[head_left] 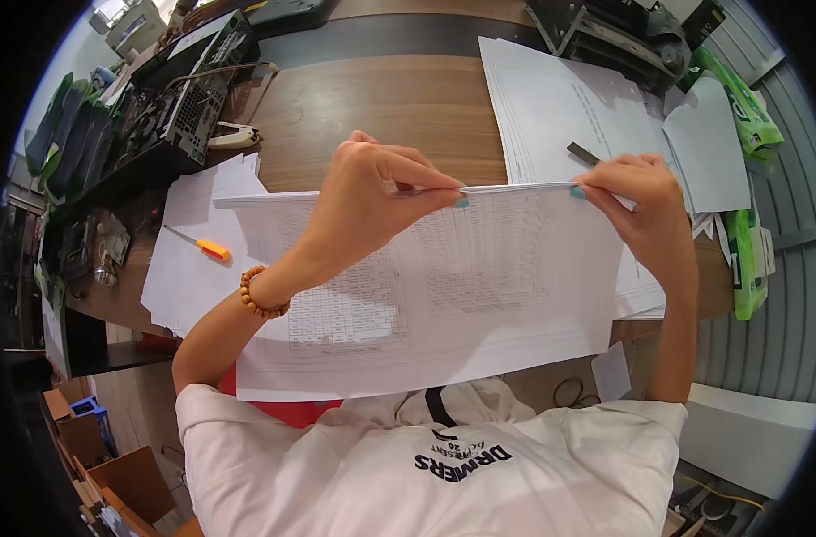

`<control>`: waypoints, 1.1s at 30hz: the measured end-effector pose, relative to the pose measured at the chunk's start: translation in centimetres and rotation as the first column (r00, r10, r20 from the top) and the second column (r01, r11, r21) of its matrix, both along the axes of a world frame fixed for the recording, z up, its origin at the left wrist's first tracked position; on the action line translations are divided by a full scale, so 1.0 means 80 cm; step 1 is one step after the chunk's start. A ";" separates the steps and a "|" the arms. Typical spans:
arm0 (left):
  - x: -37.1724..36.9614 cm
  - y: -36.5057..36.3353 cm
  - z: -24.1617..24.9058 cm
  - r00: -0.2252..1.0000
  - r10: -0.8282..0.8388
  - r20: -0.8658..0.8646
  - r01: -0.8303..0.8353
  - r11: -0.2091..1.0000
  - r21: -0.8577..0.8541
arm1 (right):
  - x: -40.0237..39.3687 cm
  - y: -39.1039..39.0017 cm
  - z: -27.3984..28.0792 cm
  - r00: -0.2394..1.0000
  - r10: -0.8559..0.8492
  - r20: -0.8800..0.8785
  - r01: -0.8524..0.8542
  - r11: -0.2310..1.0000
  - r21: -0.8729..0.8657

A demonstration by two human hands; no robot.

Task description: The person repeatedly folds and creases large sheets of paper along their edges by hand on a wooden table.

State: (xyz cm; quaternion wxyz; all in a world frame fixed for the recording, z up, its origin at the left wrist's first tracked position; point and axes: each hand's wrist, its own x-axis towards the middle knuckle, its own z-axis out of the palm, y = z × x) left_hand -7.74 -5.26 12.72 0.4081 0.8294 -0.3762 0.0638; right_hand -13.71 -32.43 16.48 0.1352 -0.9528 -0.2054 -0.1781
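Left hand, right hand: fingers pinch printed sheet over near edge of table; uneven pull could tear it.

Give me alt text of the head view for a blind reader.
Left hand and right hand pinch the far edge of a large printed sheet. A yellow screwdriver lies on papers at left; more pages lie at right on a brown desk.

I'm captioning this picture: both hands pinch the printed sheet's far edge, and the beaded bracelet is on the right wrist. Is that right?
No: the head view shows the beaded bracelet on the left wrist, not the right. The rest stands: the left hand and right hand pinch the printed sheet by its far edge.
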 end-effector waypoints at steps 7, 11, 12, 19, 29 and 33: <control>-0.005 -0.026 0.003 0.999 -0.026 0.031 0.028 0.996 -0.079 | 0.012 0.068 -0.016 0.984 0.177 0.034 -0.179 0.982 0.060; 0.001 -0.011 0.004 0.985 -0.071 -0.159 0.058 0.995 -0.081 | 0.016 0.054 -0.015 0.972 0.223 -0.081 -0.206 0.963 0.176; 0.002 -0.006 0.004 0.945 -0.114 -0.305 0.073 0.987 -0.144 | 0.016 0.048 -0.010 0.971 0.222 -0.092 -0.210 0.969 0.127; -0.001 0.010 0.015 0.962 -0.011 -0.273 0.017 1.000 0.021 | 0.019 0.033 -0.007 0.955 0.265 -0.133 -0.246 0.959 0.141; 0.016 0.031 -0.003 0.996 -0.026 -0.090 0.027 1.000 0.013 | 0.020 -0.011 0.010 0.988 0.119 -0.094 -0.110 0.989 0.098; 0.020 0.018 -0.018 0.875 -0.118 0.470 0.028 0.981 0.194 | 0.035 -0.038 0.005 0.977 0.142 -0.161 -0.104 0.969 0.223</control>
